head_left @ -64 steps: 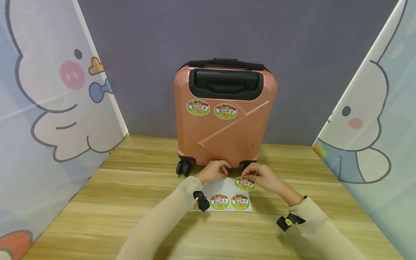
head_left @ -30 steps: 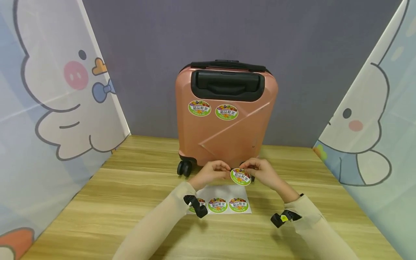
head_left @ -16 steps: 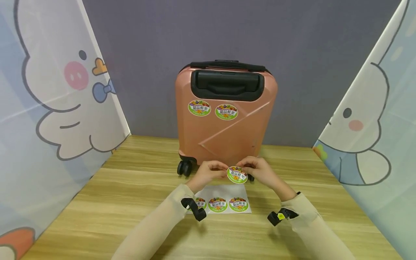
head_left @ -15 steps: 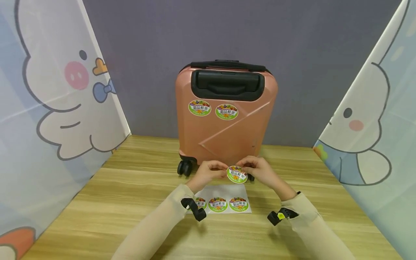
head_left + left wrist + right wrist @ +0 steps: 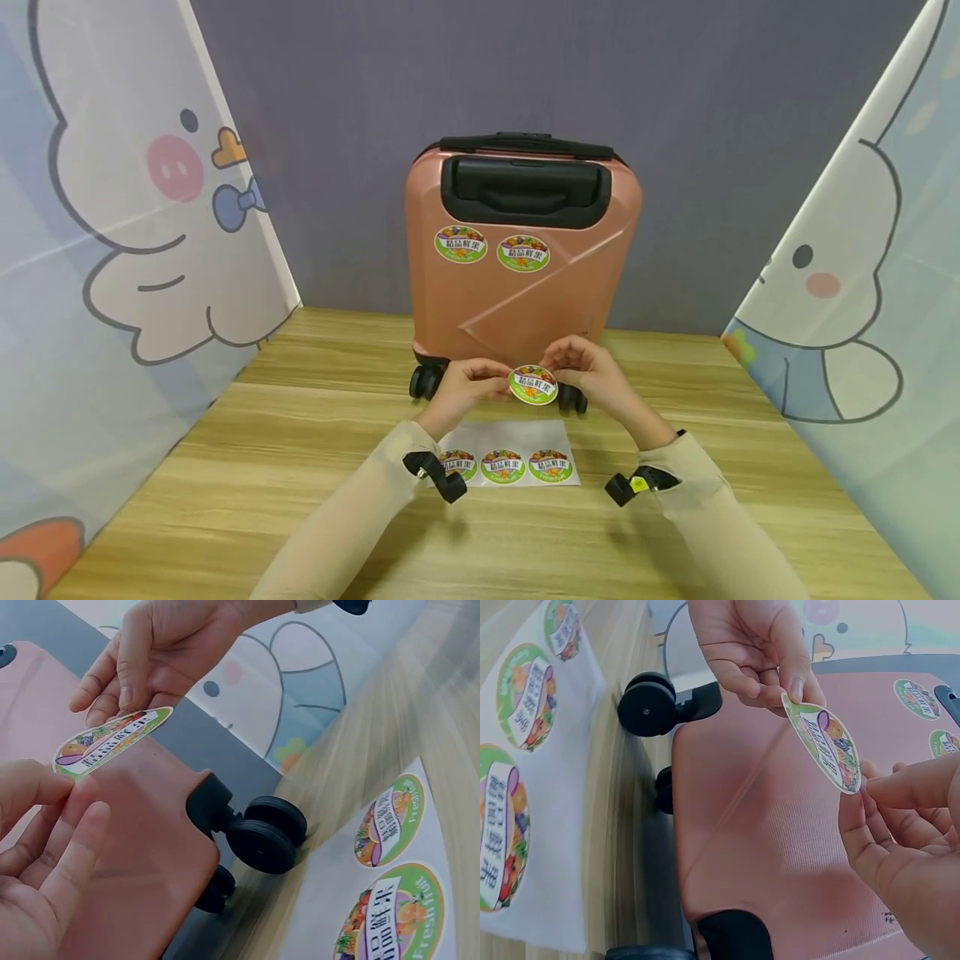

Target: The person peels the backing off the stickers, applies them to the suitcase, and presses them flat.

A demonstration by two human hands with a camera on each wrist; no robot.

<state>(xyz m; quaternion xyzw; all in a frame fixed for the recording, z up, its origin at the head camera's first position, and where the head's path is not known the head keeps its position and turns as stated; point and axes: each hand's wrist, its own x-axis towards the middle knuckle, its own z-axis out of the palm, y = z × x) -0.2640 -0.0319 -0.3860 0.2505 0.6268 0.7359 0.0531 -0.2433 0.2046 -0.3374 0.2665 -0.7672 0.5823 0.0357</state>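
Fingers (image 5: 34, 784) of the left hand (image 5: 457, 395) and right hand (image 5: 597, 377) pinch opposite edges of a fruit sticker (image 5: 533, 385), raised before the pink suitcase (image 5: 487, 292); nearer, a white sheet (image 5: 517, 432) bearing more stickers (image 5: 503, 467) lies on the table (image 5: 322, 433).

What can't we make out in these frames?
Back of the held sticker: all views, behind its printed face.
Mark on the case: right wrist view, too small to read.
Left sheet sticker: head view, partly behind left wrist camera.
Lower sheet sticker: left wrist view, cut off by bottom edge.
Right case sticker: right wrist view, partly behind right hand, cut by right edge.
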